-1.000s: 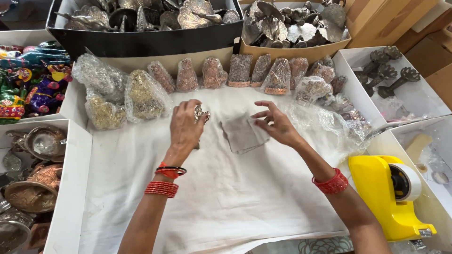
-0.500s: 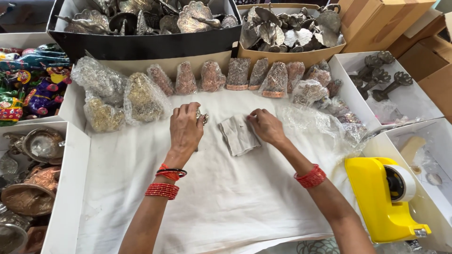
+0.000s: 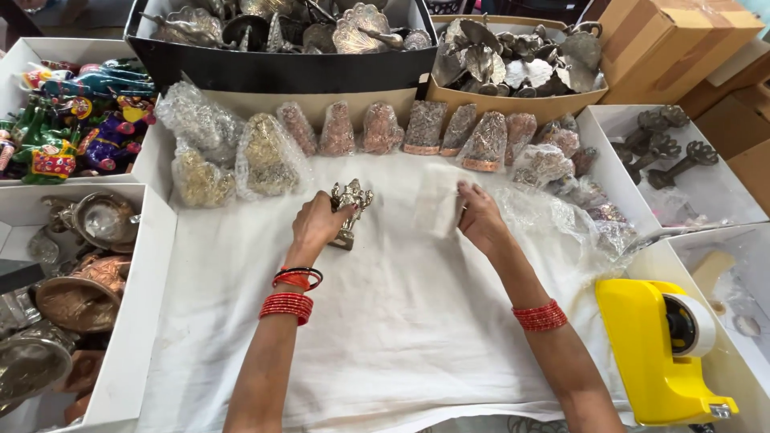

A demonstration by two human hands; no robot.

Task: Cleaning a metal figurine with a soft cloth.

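Two hands work: left hand (image 3: 315, 227) grips a small silver metal figurine (image 3: 349, 210) upright; right hand (image 3: 480, 218) pinches a lifted grey cloth (image 3: 437, 210), so wiping the figurine seems next.

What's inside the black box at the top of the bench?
The black box holds a heap of silvery metal figures, some fan-shaped like peacock tails. Only the top layer shows; whatever lies underneath and the box's floor are covered, and the frame's upper edge cuts off the rear.
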